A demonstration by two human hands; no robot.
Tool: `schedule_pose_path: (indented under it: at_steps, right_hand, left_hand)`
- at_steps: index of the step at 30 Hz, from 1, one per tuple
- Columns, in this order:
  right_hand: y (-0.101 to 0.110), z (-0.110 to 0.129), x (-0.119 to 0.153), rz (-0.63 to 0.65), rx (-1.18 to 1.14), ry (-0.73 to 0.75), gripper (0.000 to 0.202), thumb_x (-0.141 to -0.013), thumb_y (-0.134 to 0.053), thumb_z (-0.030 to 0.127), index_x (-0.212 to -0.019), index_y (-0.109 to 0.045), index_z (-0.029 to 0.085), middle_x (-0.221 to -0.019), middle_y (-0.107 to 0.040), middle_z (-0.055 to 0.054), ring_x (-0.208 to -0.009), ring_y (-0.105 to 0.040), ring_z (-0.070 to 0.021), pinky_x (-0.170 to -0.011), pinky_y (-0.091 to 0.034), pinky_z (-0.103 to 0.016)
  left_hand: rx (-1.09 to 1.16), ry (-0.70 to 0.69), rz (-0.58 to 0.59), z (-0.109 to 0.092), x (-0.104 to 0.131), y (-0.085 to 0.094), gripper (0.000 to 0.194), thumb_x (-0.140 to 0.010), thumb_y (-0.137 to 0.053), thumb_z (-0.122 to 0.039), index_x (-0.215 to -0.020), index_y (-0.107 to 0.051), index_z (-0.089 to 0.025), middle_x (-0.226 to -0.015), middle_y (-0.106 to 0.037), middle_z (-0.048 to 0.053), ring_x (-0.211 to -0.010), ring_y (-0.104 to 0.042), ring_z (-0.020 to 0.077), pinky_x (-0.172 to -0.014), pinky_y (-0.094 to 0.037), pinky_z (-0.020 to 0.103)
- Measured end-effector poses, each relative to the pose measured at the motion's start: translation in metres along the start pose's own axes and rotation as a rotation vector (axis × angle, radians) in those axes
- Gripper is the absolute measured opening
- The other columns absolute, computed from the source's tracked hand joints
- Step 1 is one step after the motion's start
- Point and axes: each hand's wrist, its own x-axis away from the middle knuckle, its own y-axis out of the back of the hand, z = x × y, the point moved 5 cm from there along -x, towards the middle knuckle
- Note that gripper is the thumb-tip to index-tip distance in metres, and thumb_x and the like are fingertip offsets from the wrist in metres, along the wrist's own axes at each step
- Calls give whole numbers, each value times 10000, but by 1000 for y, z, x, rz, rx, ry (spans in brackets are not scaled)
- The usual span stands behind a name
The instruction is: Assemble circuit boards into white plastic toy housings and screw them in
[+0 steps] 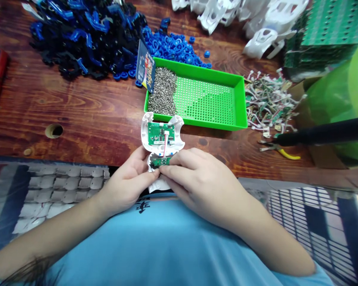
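A white plastic housing (145,140) lies opened into two shell halves at the table's front edge, close to my body. Its upper half carries a green circuit board (155,133). A short red-and-white cable (166,143) runs from a white connector there down to a smaller green board (159,162) in the lower shell (158,186). My left hand (131,174) grips the lower shell from the left, thumb near the small board. My right hand (197,178) closes over the right side of that shell, fingertips at the small board. Whatever sits beneath those fingertips is hidden.
Just beyond the housing stands a green perforated tray (240,103) with many small screws (162,91). Blue and black plastic parts (86,35) pile up behind left. Wired boards (270,99), yellow-handled pliers (280,149) and a dark rod (322,133) are at right.
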Motion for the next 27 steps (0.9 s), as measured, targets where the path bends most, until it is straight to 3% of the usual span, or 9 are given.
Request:
schedule_pose_path:
  at_steps: [2, 5, 8, 11, 22, 27]
  right_hand:
    - [9, -8, 6, -139, -147, -109, 131, -856, -536, 182, -928, -644, 166, -893, -619, -44, -855, -564, -151, -745, -471, -281]
    - [12, -32, 19, -347, -470, -420, 125, -858, -542, 216, -972, -585, 187, -917, -622, -31, -824, -590, -120, -696, -495, -233]
    - [-13, -46, 26, -250, -926, -646, 166, -844, -562, 285, -981, -554, 191, -909, -628, -27, -779, -607, -117, -661, -518, -232]
    - [-34, -43, 28, -115, -1187, -709, 231, -816, -590, 316, -996, -559, 174, -915, -631, -38, -801, -615, -130, -709, -530, -263]
    - [-35, -36, 31, -238, -980, -637, 103, -774, -613, 234, -848, -593, 165, -805, -591, -10, -711, -563, -108, -666, -484, -238]
    - [-36, -31, 31, -311, -954, -637, 81, -774, -589, 208, -836, -542, 190, -774, -570, 3, -680, -550, -109, -627, -475, -234]
  left_hand:
    - [-18, -2, 11, 0, 1, -1, 522, -844, -559, -104, -1319, -421, -273, -1334, -539, 40, -1231, -480, 222, -1025, -389, 347]
    - [-87, 0, -12, -1, 2, -2, 507, -854, -559, -144, -1325, -411, -257, -1310, -560, 57, -1204, -505, 243, -986, -432, 353]
    - [-179, -27, -38, -3, 4, -2, 520, -849, -573, -168, -1336, -408, -246, -1273, -587, 70, -1175, -531, 253, -1002, -420, 372]
    - [-245, -61, -40, -3, 5, -3, 544, -847, -575, -179, -1354, -392, -252, -1277, -582, 69, -1188, -518, 254, -1036, -383, 388]
    - [-514, -90, 22, -4, 9, -6, 452, -902, -491, -225, -1346, -416, -261, -1355, -514, 25, -1244, -457, 229, -1091, -305, 337]
    - [-366, -35, -1, 0, 9, -8, 420, -893, -508, -226, -1311, -456, -224, -1317, -556, 43, -1209, -497, 235, -1057, -364, 339]
